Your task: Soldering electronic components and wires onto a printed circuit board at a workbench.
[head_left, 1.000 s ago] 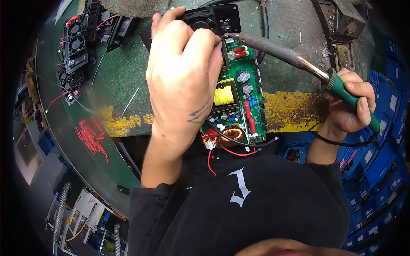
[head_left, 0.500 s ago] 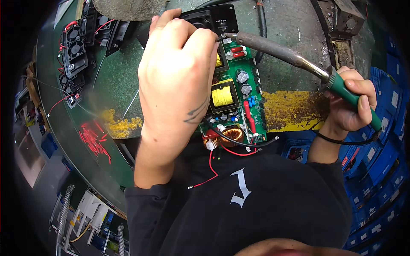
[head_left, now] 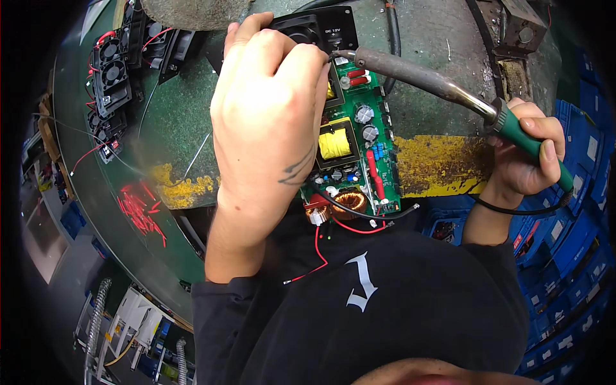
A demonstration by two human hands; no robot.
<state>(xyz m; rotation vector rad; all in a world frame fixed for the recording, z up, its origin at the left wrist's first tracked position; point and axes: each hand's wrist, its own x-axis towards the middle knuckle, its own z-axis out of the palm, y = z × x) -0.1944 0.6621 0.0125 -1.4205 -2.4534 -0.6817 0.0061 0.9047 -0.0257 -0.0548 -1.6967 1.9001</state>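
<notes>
My right hand [head_left: 529, 144] grips the green handle of a soldering iron [head_left: 430, 86]. The iron reaches left, its tip at the lower edge of a black fan panel [head_left: 338, 29]. Next to that tip, my left hand [head_left: 266, 109] has its thumb side and forefinger pinched together; what lies between the fingertips is hidden. Below the panel lies a green circuit board [head_left: 378, 173], partly under the left hand. It carries a yellow-wrapped transformer [head_left: 335, 142], capacitors [head_left: 364, 115] and a copper coil [head_left: 350, 203]. Red and black wires [head_left: 321, 247] hang off its near edge.
Black fans [head_left: 112, 74] with red leads are heaped at the far left. Several red sleeves [head_left: 138, 208] lie at the left on the green bench. A metal block [head_left: 523, 29] stands at the back right. Blue bins [head_left: 571, 186] fill the right side.
My left hand and forearm have shifted very slightly to the right. The soldering iron stays at nearly the same spot, and the board has not visibly moved.
</notes>
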